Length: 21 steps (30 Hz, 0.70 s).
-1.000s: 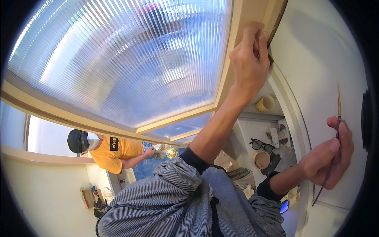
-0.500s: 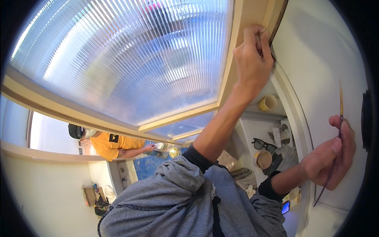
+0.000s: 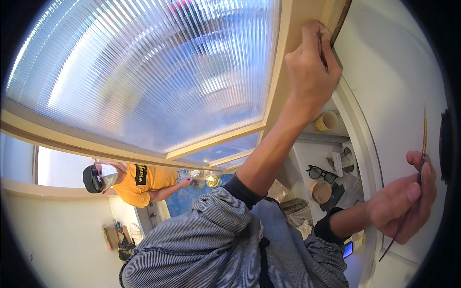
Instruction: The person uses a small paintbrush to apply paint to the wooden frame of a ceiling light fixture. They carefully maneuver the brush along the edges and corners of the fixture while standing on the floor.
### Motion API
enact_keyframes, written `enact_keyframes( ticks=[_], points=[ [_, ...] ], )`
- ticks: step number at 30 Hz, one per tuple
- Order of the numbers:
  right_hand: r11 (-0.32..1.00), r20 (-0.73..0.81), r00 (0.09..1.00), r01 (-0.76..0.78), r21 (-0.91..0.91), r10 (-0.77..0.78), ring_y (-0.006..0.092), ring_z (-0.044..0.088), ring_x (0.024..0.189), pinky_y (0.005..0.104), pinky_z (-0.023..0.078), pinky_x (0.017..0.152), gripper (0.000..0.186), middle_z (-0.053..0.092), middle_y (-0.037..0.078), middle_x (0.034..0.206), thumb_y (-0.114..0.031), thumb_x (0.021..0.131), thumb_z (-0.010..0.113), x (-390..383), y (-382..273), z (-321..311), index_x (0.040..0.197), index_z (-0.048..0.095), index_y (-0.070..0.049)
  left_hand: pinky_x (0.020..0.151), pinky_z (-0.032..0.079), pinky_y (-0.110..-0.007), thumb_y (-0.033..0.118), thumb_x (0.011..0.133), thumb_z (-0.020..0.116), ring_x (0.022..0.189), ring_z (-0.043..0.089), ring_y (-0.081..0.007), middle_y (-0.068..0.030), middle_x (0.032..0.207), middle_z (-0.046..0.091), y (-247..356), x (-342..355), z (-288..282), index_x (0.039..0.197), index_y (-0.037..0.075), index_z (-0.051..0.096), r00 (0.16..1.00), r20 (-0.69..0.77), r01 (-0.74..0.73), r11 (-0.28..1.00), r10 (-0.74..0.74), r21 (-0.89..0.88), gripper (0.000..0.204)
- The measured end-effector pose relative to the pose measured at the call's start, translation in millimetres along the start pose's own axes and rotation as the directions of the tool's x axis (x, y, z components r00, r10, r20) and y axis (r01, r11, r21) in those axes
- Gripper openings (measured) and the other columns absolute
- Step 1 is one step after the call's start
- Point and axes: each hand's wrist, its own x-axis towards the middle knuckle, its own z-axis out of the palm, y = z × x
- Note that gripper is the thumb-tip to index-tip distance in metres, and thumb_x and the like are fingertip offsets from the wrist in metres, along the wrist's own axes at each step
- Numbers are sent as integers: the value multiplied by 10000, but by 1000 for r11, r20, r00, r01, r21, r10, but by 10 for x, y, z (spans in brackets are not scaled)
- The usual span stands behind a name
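Observation:
My left hand is raised against the pale wooden frame of a ribbed translucent panel, beside a narrow dark edge. Its fingers are bent in a pinch; whatever they grip, if anything, is hidden. Lower on the right, my right hand holds a thin paintbrush, tip pointing up, in front of a white surface.
A co-worker in an orange shirt and cap stands at lower left beside a blue surface. Shelves below me hold a paper cup, black glasses, a tub and a phone. Assorted items sit at lower left.
My left hand has shifted slightly right and up along the frame. My right hand with the brush has moved a little right and down. The co-worker's head has turned and dropped lower in view.

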Motion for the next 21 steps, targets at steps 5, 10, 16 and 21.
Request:
enact_keyframes(
  ticks=[5, 10, 16, 21],
  points=[
    [1000, -24, 1000, 10, 1, -10, 403, 640, 847, 460, 539, 772, 311, 611, 358, 967, 42, 915, 391, -7, 1, 37, 1150, 512, 206, 410, 261, -242, 64, 888, 680, 436, 333, -40, 23, 485, 374, 40, -22, -26, 972, 18, 622, 994, -68, 79, 994, -84, -71, 112],
    [992, -3, 1000, 25, -125, -26, 375, 611, 732, 430, 531, 616, 287, 584, 341, 957, -8, 941, 389, 65, -41, 91, 1110, 496, 197, 410, 253, -245, 58, 871, 701, 438, 318, -45, 27, 488, 371, 0, 28, -16, 956, 19, 649, 996, -93, -6, 999, 3, -34, 107],
    [1000, -12, 1000, 5, -13, -5, 392, 625, 818, 445, 532, 723, 302, 599, 347, 980, 32, 924, 387, -10, -6, 47, 1149, 502, 197, 406, 245, -252, 8, 874, 665, 431, 306, -62, 20, 491, 355, 52, 7, 59, 864, 14, 607, 991, -130, -16, 1000, 14, -7, 59],
    [996, 12, 999, 38, -83, -37, 358, 612, 741, 429, 525, 632, 298, 582, 318, 967, -1, 939, 380, 48, -26, 87, 1149, 489, 179, 406, 240, -252, 5, 905, 622, 433, 311, -58, 19, 495, 356, 45, -11, 106, 815, 13, 565, 989, -149, 19, 1000, -23, -23, 107]
  ],
)
